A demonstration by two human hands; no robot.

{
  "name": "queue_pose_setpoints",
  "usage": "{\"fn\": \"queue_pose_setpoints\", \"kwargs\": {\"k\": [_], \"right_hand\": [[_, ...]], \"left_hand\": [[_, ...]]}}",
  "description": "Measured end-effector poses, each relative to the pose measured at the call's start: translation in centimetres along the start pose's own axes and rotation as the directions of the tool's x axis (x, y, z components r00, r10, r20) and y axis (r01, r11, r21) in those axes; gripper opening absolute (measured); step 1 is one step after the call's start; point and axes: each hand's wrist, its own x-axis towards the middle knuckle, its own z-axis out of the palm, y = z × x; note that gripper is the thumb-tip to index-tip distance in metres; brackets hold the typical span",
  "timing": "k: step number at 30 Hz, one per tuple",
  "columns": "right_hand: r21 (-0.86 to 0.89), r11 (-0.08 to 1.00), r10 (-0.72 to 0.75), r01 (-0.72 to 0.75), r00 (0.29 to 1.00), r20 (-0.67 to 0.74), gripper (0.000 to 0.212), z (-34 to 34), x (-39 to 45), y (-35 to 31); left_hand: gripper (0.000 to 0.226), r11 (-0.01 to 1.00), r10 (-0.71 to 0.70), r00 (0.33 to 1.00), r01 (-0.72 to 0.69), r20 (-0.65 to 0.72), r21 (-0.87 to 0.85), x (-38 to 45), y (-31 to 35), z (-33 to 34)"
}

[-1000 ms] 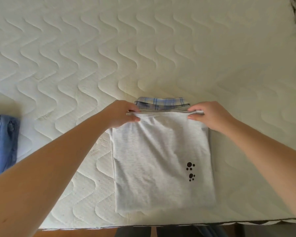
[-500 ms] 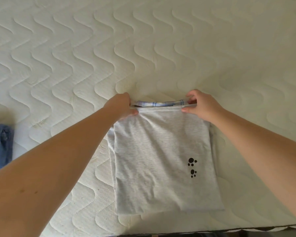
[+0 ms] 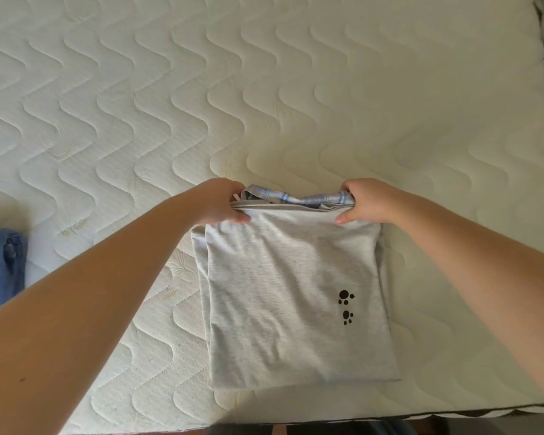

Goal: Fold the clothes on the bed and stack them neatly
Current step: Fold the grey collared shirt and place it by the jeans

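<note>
Head camera looks down on both my hands at the far edge of the stack. My left hand (image 3: 223, 204) has thumb on top and fingers curled under the far left corner, and my right hand (image 3: 363, 202) grips the far right corner the same way, so each pinches the grey T-shirt (image 3: 292, 296) together with the blue plaid shirt (image 3: 299, 198) that bunches up between them. Whether my fingers reach right under the plaid layer I can't quite tell, since the fabric hides them. The grey T-shirt's long axis runs from my hands back toward me, its near hem lying by the mattress edge, so the whole bundle lies on my side of the grip and both hands are about equally near it. Judging by that, the next move is a lift or pull along that axis. Beyond the stack, the quilted mattress (image 3: 170, 105) spreads out, with folded denim (image 3: 0, 265) at the far left.
</note>
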Motion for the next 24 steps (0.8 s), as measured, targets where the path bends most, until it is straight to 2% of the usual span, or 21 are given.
{"fn": "queue_pose_setpoints", "kwargs": {"k": [2,5,7,10,13,16,18,20,22,24], "right_hand": [[0.014,0.999,-0.040,0.040,0.999,-0.025,0.044,-0.9,-1.5,-0.2],[-0.052,0.994,-0.103,0.101,0.994,-0.048,0.024,-4.1,-4.7,-1.0],[-0.053,0.992,-0.121,0.117,0.989,-0.090,0.034,-7.2,-7.4,-2.0],[-0.063,0.986,-0.165,0.154,0.960,-0.228,0.033,-12.3,-11.8,-3.7],[-0.078,0.973,-0.232,0.219,0.888,-0.397,0.023,-16.5,-15.5,-5.1],[-0.107,0.954,-0.292,0.281,0.780,-0.554,0.013,-18.4,-17.8,-5.9],[-0.112,0.942,-0.315,0.317,0.716,-0.623,0.015,-17.7,-18.2,-6.0],[-0.164,0.944,-0.319,0.285,0.673,-0.668,0.024,-15.0,-17.5,-5.6],[-0.236,0.949,-0.316,0.211,0.670,-0.672,0.028,-10.9,-16.0,-4.8],[-0.248,0.952,-0.302,0.180,0.695,-0.653,0.029,-6.2,-14.4,-4.2]], "left_hand": [[0.021,1.000,0.021,1.000,-0.021,-0.003,0.000,-1.2,0.7,-0.7],[0.018,0.999,0.041,0.998,-0.040,-0.040,0.029,-4.1,2.9,-3.0],[0.011,0.998,0.062,0.994,-0.063,-0.095,-0.003,-7.0,4.8,-5.6],[0.009,0.994,0.113,0.968,-0.112,-0.225,0.015,-12.1,8.0,-10.2],[0.012,0.979,0.194,0.902,-0.152,-0.387,0.136,-16.4,10.8,-14.1],[0.025,0.965,0.257,0.819,-0.188,-0.513,0.183,-19.0,12.0,-15.8],[0.021,0.962,0.262,0.756,-0.155,-0.600,0.226,-19.1,11.6,-15.2],[0.014,0.946,0.283,0.685,-0.082,-0.672,0.315,-17.8,10.4,-12.7],[0.015,0.935,0.304,0.638,-0.059,-0.707,0.349,-15.8,8.8,-9.0],[0.016,0.925,0.341,0.627,-0.091,-0.700,0.369,-13.8,6.9,-4.6]]}}
